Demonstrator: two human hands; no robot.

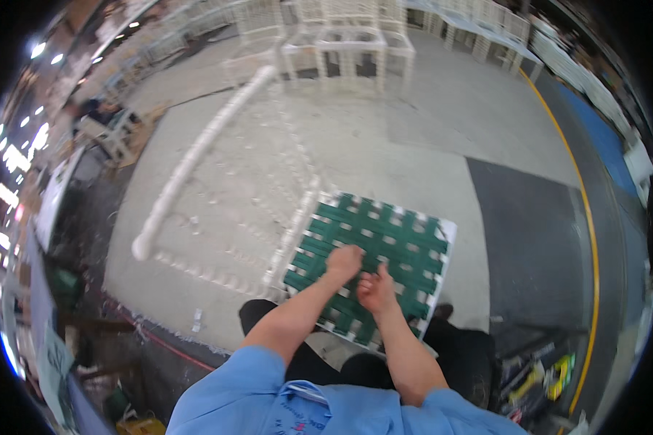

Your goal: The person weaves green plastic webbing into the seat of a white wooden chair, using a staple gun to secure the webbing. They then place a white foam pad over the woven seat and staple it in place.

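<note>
the left hand (pixel 345 262) is closed with its knuckles up, and its fingertips are turned down out of sight, so i cannot tell whether they pinch anything. the right hand (pixel 376 290) is just beside it, fingers drawn in narrow toward the thumb; whether something is held between them i cannot tell either. both are over the green woven seat (pixel 412 257), which lies in front of the blue shirt (pixel 370 409), and they and the right forearm (pixel 403 348) hide part of its weave and near edge. the white frame (pixel 200 149) on its left is smeared by blur, so how it meets the seat is hard to make out, and the white chairs (pixel 352 46) beyond are cut off by the upper edge. the seat is roughly square with no clear long axis, its far edge slanting down toward the right; the frame's long side runs from lower left to upper right
</note>
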